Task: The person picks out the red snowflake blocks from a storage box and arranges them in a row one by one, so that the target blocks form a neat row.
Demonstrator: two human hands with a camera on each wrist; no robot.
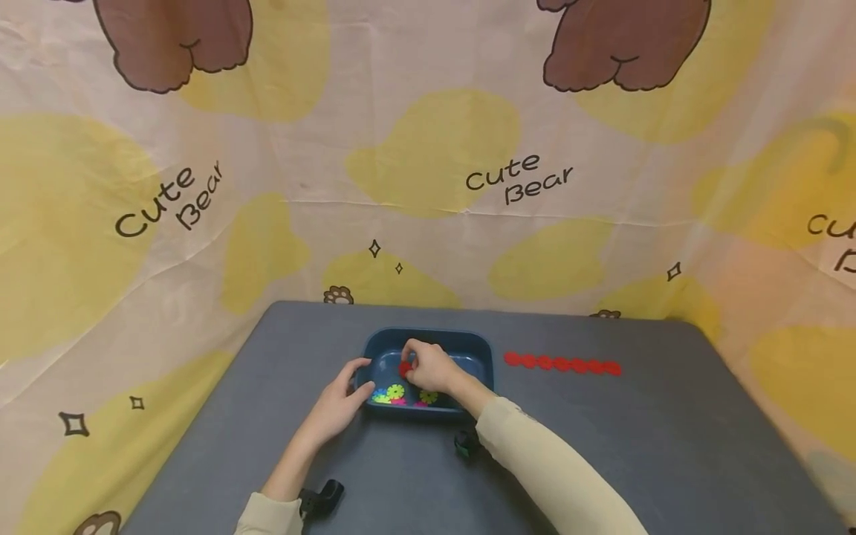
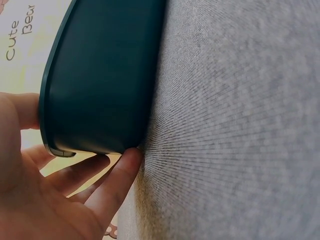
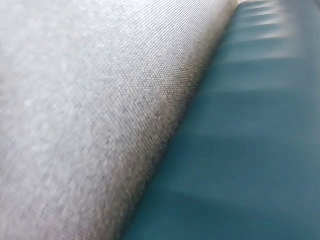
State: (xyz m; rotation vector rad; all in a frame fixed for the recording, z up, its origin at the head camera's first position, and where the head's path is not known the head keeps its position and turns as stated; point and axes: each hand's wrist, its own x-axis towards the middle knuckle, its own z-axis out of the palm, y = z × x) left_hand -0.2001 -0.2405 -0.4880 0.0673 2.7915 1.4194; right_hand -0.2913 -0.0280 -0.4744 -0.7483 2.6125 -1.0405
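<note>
A dark blue plastic tray [image 1: 428, 410] stands on the grey table. My left hand [image 1: 341, 405] holds its left end, thumb and index finger at the rim; in the left wrist view several fingers [image 2: 112, 187] lie against its outer wall. Over the tray, my right hand [image 1: 431, 369] pinches a red flower-shaped disc [image 1: 404, 368] between thumb and fingers. Yellow-green flower discs [image 1: 395, 391], with blue and pink ones, lie inside along the near side. The right forearm hides part of the tray. In the right wrist view only the tray's outer wall [image 3: 240, 150] and tabletop show.
To the right of the tray, a row of several red discs [image 1: 562, 364] lies on the grey table [image 1: 602, 446]. A printed cloth [image 1: 428, 245] hangs behind the table and along its sides. Black wrist devices [image 1: 323, 498] sit under both forearms.
</note>
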